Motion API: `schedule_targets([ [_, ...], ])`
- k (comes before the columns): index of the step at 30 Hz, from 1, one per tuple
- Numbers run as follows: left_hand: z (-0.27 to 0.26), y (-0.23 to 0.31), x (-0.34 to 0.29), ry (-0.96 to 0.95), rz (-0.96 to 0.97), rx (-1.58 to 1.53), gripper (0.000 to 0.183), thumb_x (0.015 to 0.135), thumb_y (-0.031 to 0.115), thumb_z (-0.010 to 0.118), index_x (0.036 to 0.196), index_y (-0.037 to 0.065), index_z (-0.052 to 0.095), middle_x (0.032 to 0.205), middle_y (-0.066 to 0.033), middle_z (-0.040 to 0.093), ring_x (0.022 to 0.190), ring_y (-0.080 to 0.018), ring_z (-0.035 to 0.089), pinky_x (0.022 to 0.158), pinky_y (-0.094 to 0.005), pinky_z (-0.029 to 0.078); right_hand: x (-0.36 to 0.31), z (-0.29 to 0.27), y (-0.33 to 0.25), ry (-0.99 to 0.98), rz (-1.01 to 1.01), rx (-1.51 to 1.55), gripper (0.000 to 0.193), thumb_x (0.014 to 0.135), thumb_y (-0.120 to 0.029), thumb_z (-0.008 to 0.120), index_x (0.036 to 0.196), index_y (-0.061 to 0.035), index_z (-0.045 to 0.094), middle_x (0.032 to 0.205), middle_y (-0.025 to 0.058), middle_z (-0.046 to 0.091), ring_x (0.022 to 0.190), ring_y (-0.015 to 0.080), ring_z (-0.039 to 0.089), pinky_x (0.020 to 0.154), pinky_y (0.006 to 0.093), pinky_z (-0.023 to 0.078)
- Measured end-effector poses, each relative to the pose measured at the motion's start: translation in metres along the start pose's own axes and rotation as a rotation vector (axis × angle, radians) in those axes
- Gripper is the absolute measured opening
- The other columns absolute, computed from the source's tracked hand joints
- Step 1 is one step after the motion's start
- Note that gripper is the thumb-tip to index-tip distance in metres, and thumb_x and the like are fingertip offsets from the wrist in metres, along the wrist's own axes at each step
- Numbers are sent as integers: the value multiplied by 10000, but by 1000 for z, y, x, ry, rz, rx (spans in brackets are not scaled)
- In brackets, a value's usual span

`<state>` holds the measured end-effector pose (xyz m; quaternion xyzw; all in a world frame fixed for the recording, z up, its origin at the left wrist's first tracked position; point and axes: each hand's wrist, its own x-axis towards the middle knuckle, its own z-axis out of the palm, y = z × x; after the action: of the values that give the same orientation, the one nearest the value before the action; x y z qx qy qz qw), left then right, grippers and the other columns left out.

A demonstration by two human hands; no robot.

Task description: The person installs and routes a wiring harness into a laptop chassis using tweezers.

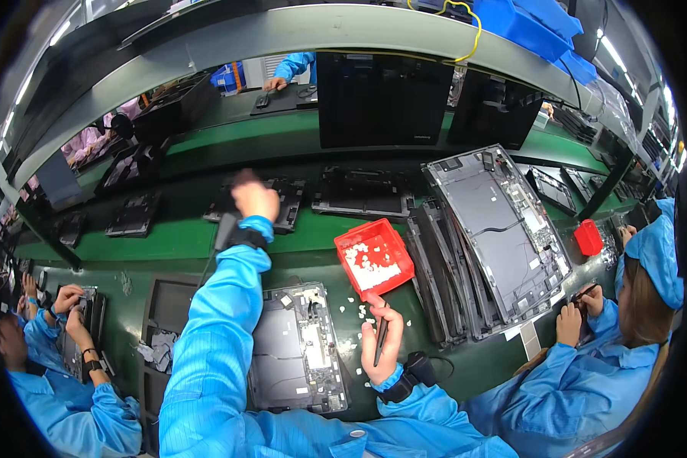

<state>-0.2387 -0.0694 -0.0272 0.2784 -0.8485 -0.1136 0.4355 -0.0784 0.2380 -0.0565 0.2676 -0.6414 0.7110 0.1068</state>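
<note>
My left hand (256, 200), smeared by motion, reaches out over the far green belt, beside an open laptop base (286, 204) lying there; its fingers are too blurred to read. Close to the red bin my right hand (388, 353) is closed around a slim black tool (381, 340) that looks like tweezers. The red bin (408, 267) holds many small white pieces, and more of them are scattered on the table near my right fingers. Below my left forearm, partly covered by it, lies another opened laptop base (278, 343) with its circuit board showing.
A leaning stack of laptop bases (488, 229) stands to the right. On the left is a black tray (157, 305) with grey scraps. More bases (362, 195) line the belt (206, 243). Co-workers sit close on both sides; a metal shelf beam (267, 34) crosses above.
</note>
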Motion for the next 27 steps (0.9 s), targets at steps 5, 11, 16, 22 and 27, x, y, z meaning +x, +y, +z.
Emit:
schedule_targets([
  [5,57,61,-28,-780,106,31,414,841,324,472,943,-62,577,912,-253,603,895,-369,583,810,-425,466,1,-1,7,25,-35,26,303,763,97,466,1038,-16,406,1195,229,450,1143,310,438,976,392,306],
  [11,109,42,-24,-619,-98,74,500,715,419,663,881,-49,603,889,-194,618,747,-283,617,624,-393,502,-1,2,8,-1,-51,-38,311,754,89,484,1036,-18,409,1167,227,478,1135,326,447,970,403,317],
  [16,80,61,-2,-1139,-622,-561,545,677,403,729,1066,61,562,1041,-92,517,813,-213,485,518,-333,459,-1,-1,10,18,-56,-70,287,752,75,494,1013,-20,423,1151,222,493,1129,339,451,970,410,318],
  [22,95,21,2,-843,-369,-579,935,609,438,769,1316,38,307,1148,-166,500,1056,-351,472,731,-403,504,-2,1,14,26,-63,-110,289,745,73,502,1006,-25,428,1152,220,496,1119,334,458,965,406,323],
  [27,28,-28,46,-567,284,41,1006,531,343,832,1299,-26,297,1093,-246,523,972,-373,535,839,-360,466,-2,3,10,66,-92,-58,300,751,87,480,1023,-24,419,1151,228,482,1113,318,459,953,390,329],
])
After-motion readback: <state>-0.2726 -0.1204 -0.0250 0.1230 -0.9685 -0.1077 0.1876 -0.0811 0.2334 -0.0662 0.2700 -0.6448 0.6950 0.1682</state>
